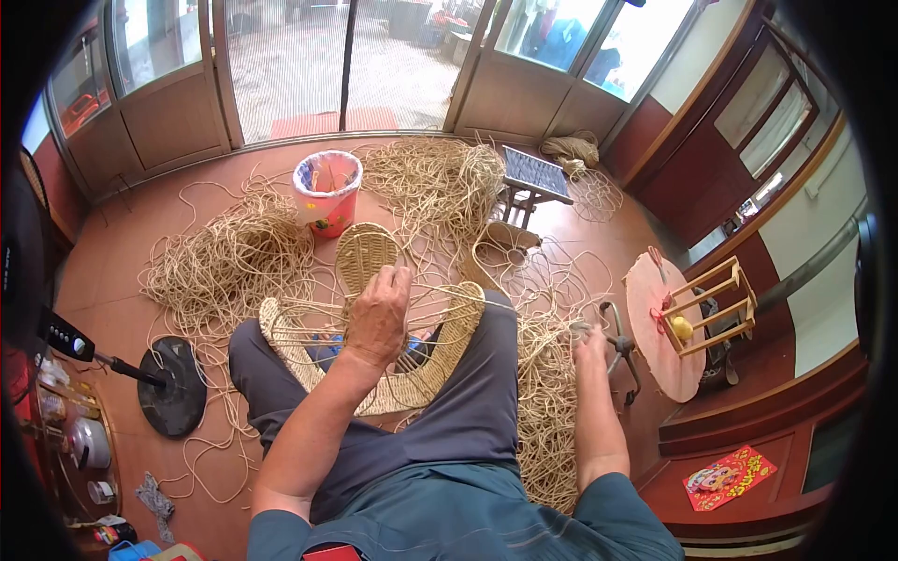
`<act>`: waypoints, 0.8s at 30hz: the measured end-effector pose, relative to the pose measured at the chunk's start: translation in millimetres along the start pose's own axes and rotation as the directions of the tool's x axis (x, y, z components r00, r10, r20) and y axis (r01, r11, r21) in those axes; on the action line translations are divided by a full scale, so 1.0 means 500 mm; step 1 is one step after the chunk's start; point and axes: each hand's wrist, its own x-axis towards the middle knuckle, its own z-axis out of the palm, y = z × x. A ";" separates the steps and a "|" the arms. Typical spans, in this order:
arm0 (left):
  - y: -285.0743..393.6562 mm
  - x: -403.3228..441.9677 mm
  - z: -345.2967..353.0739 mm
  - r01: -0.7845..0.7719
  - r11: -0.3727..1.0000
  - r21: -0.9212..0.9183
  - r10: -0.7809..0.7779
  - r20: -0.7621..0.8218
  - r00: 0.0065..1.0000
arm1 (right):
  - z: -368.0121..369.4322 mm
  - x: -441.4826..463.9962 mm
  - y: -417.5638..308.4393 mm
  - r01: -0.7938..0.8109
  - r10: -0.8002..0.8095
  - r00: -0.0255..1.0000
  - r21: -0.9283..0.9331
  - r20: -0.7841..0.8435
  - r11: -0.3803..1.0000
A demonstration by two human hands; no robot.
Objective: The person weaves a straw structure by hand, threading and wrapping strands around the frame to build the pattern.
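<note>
Across my lap lies a U-shaped frame wrapped in woven straw cord, with several cords strung between its two arms. A rounded woven panel stands up at its far side. My left hand is over the middle of the frame, fingers closed on the strung cords. Stretched out to the right, my right hand is closed near knee height above the loose cord; a strand seems to run toward it from the frame. What exactly sits in its fingers is too small to make out.
Heaps of loose cord cover the floor ahead and beside my right leg. A lined red bin stands ahead. To the right are a small stool and a round board on its edge. A black round fan base is at left.
</note>
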 end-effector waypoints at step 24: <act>-0.009 0.025 0.044 0.106 0.953 -0.282 -0.158 -0.165 0.974 | 0.127 -0.423 0.072 0.989 -0.440 0.082 -0.128 0.894 -0.076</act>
